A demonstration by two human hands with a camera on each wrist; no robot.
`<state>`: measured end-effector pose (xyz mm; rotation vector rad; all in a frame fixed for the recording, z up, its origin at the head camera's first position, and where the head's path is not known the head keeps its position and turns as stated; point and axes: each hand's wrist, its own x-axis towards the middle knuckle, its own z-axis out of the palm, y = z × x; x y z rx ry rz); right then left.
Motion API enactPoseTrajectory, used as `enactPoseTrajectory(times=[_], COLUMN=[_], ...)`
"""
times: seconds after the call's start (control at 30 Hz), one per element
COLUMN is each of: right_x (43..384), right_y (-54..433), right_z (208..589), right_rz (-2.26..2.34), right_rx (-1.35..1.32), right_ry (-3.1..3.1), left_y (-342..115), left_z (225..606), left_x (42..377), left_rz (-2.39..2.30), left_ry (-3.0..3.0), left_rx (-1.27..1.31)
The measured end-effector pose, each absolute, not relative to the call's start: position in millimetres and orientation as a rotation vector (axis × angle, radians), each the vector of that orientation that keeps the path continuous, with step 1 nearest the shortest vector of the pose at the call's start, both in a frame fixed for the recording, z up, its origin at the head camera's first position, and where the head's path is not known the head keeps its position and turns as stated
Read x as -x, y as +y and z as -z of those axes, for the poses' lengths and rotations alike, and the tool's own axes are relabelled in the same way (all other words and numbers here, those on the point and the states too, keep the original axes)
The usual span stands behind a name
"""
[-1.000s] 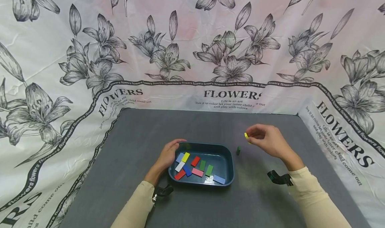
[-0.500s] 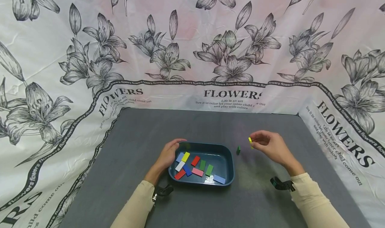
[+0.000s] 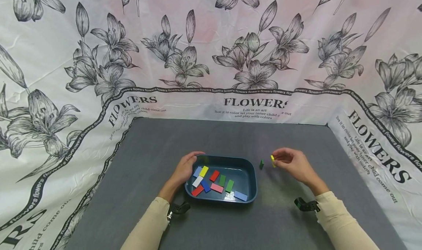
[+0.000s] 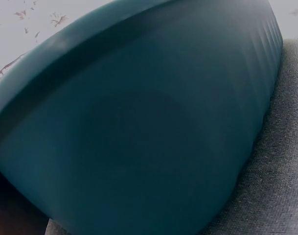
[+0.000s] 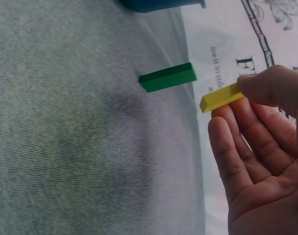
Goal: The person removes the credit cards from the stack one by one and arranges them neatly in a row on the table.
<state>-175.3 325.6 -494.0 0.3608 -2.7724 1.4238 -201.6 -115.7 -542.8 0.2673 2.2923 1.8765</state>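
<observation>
My right hand (image 3: 293, 164) pinches a yellow domino-like block (image 3: 273, 161) between thumb and fingers, holding it upright just right of a green block (image 3: 261, 164). That green block stands on end on the table. In the right wrist view the yellow block (image 5: 219, 99) sticks out past the thumb, with a gap to the green one (image 5: 168, 77). My left hand (image 3: 184, 169) rests against the left side of a dark blue-green tray (image 3: 245, 164), its visible fingers stretched along the far left corner. The tray wall (image 4: 139, 127) fills most of the left wrist view.
Several coloured blocks lie flat in the tray, among them a pink block (image 3: 216, 188), a white block (image 3: 197, 181) and a light blue block (image 3: 240, 196). The grey table (image 3: 158, 136) ends at a flower-printed cloth (image 3: 184, 105) behind and at both sides.
My right hand first drew slightly right and down, then came down and left with the yellow block, closer to the standing green block. The left hand and tray stay in place.
</observation>
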Motion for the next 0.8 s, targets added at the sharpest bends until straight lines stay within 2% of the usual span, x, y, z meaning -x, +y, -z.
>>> enactPoseTrajectory(times=[0.8], right_x=[179], right_y=[318], right_z=[517], right_rz=[-1.524], right_rx=[-0.368], right_ry=[-2.746], left_y=[-116], left_z=[542], left_x=[200], left_rz=[-1.876], left_ry=[2.312], left_rx=[-0.285])
